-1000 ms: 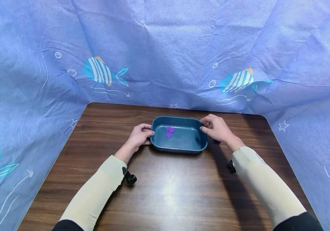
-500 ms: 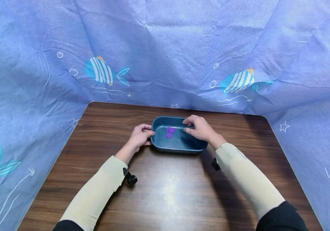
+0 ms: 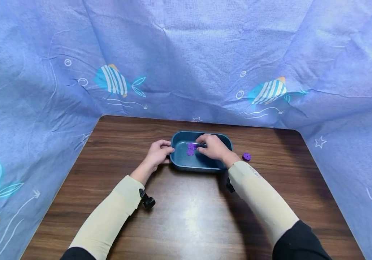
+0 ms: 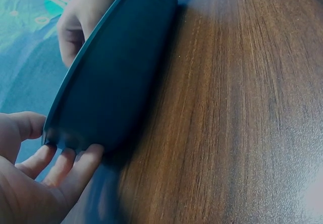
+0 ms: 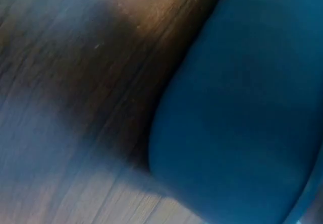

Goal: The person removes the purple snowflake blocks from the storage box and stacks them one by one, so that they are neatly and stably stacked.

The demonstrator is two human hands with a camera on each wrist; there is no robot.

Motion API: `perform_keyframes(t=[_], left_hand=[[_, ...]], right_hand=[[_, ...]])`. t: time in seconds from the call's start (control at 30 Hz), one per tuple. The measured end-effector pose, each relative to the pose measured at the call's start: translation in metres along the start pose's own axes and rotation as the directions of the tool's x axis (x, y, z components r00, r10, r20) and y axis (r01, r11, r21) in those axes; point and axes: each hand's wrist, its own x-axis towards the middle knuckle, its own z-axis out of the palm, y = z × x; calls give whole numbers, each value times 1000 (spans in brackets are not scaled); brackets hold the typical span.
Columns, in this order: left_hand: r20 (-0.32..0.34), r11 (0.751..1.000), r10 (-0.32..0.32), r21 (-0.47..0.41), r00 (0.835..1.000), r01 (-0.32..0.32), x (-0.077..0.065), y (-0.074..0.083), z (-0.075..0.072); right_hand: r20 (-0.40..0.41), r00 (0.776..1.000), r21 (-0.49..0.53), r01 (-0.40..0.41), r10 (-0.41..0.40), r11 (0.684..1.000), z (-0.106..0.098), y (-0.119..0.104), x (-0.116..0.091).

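Note:
In the head view a dark blue-green plastic tray (image 3: 186, 168) stands on the table. My left hand (image 3: 156, 153) grips its left end, thumb over the rim and fingers against the outer wall, as the left wrist view shows too. My right hand (image 3: 213, 147) reaches into the tray from the right, thumb and index finger apart beside purple notched, flower-shaped plastic discs (image 3: 190, 152) on the tray floor. No held piece shows between those fingers. On the table to the tray's right lies another purple disc (image 3: 246, 156), thick enough to be a stack. The right wrist view catches only the tray's outer wall.
The brown wood-grain table (image 3: 186, 216) has a back edge just behind the tray. A blue fish-print curtain (image 3: 189, 65) hangs behind and along both sides. Each sleeve carries a black camera mount.
My right hand has moved left, from the tray's right rim to the purple discs inside. The disc on the table at the right has come into full view. The left hand holds still.

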Motion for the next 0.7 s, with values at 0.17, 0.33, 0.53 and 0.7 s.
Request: perform_keyframes(t=[0.17,0.33,0.53,0.7], left_hand=[[14,1000,-3,-2,1000,3,1,0,-1],[25,1000,-3,-6,1000,3,1,1,-1],[33,1000,-7,-9,999,8,3,0,-2],[34,1000,-10,-17,999,10,2,0,-3]], right_hand=[[9,1000,-17,-8,8,1000,5,-2,6],[23,999,-44,-33,34,998,9,-3,8],[66,995,-58,-70,74,996,11,-6,10],[80,993,-90,-84,91,992,11,-7,11]])
